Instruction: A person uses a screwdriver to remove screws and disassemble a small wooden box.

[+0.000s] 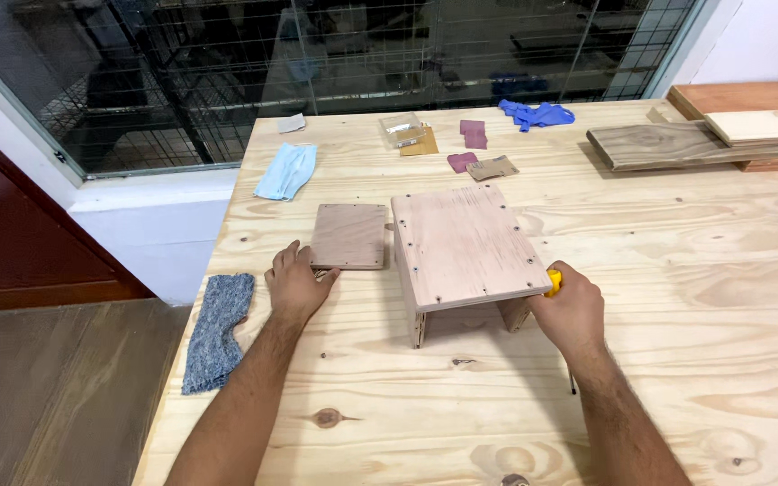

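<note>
- Left hand, left of the middle of the frame: fingers loose and spread flat, gripping nothing, tips touching the near left corner of a small flat wood square.
- Right hand, right of the middle: fingers curled tight around a yellow tool, with only a little yellow peeking out at the top of the fist. Cannot tell what kind of tool.
- Right fist pressed up against the near right corner of a little wooden box, right where the top board meets a leg.
- Little wooden box in the middle of the frame, between both hands: flat top board with small screws along the edges, short side boards under it, open at the front.
- Small flat wood square lying just beside the box, on its left, close but seeming not to touch.
- All of it resting on a big pale wooden table with dark knots.
- Grey cloth at the left edge of the table, near the left arm.
- Light blue face mask in the upper left of the table.
- Brown and dark red sandpaper bits in the upper middle, behind the box.
- Blue gloves farther back, upper right of the middle.
- Long wood planks stacked in the upper right corner.
- Big window with wire mesh across the top of the frame.
</note>
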